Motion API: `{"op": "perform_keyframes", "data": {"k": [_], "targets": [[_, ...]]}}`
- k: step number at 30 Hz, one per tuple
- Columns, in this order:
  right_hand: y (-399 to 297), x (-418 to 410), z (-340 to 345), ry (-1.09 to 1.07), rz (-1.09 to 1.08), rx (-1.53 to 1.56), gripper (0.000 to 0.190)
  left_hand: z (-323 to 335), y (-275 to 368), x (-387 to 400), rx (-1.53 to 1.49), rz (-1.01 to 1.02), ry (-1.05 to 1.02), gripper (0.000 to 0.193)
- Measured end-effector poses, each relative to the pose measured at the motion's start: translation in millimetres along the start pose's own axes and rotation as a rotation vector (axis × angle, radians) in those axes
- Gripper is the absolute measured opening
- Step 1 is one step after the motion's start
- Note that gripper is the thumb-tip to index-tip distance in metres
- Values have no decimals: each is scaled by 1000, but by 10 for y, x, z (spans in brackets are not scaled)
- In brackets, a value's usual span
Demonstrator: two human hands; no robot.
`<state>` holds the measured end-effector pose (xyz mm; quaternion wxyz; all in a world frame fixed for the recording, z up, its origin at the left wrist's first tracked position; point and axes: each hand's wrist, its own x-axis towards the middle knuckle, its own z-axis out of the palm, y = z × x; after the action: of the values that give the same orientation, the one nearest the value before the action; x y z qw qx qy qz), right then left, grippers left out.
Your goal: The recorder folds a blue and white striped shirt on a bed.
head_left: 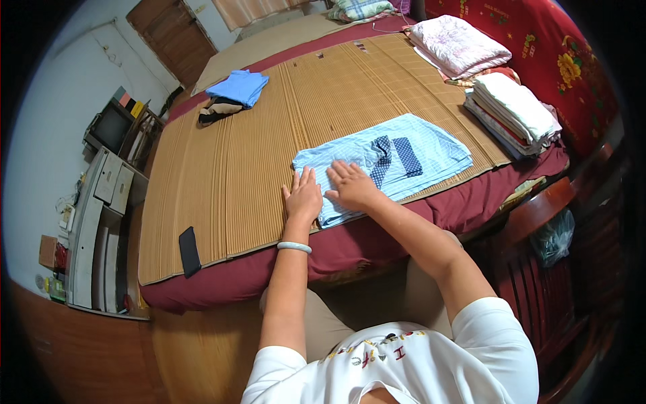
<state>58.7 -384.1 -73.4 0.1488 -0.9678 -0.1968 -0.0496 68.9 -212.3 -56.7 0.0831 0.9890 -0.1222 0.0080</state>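
Note:
A light blue striped garment [429, 136], with dark blue patterned strips [408, 156] on it, lies folded flat near the front edge of a bamboo mat [252, 166]. My left hand [303, 196] rests palm down at the garment's left edge, fingers slightly spread. Flat on the cloth, to the right of it, is my right hand [353, 187], its fingers apart. Neither hand grips anything. Part of the garment's left side is hidden under my hands.
Folded blue clothing [239, 88] sits at the mat's far left. A dark phone-like slab [189, 251] lies at the near left edge. Folded white cloths [515, 108] and a quilt [456, 45] are stacked at right. A wooden chair [540, 202] stands beside the bed.

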Motion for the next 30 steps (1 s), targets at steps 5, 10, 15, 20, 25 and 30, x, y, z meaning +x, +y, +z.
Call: {"op": "perform_keyframes", "data": {"k": [5, 10, 15, 20, 25, 30], "targets": [[140, -61, -195, -7, 248, -121, 79, -8, -70, -27, -9, -31, 10, 54], [24, -73, -154, 144, 149, -148, 60, -77, 14, -17, -63, -81, -33, 57], [-153, -103, 3, 248, -231, 78, 40, -351, 173, -44, -121, -279, 129, 67], [231, -22, -309, 188, -99, 54, 24, -230, 82, 24, -167, -259, 204, 73], [354, -45, -700, 523, 103, 383, 17, -187, 46, 54, -211, -282, 192, 81], [1210, -202, -785, 1038, 426, 278, 12, -172, -149, 145, -484, -294, 166, 72]]}}
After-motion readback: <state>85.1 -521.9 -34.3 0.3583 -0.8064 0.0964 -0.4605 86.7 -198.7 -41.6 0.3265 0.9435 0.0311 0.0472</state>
